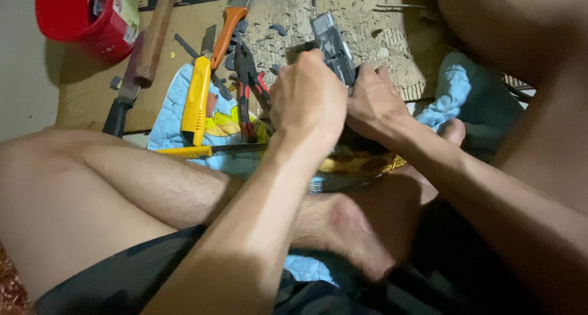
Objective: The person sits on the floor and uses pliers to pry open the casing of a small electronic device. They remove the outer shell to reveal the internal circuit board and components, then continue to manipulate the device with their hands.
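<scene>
Over our lap, left hand [308,97] and right hand [373,104] both clamp the grey device [332,45], long axis pointing away from us.

Flattened brown cardboard [92,88] spread over the floor, pale blue patterned cloth [168,116] laid on top. Red bucket [86,15], wooden-handled hammer [153,36] directly on the cardboard; yellow-handled tool [197,101], red-and-black pliers [248,85] on the cloth.
</scene>
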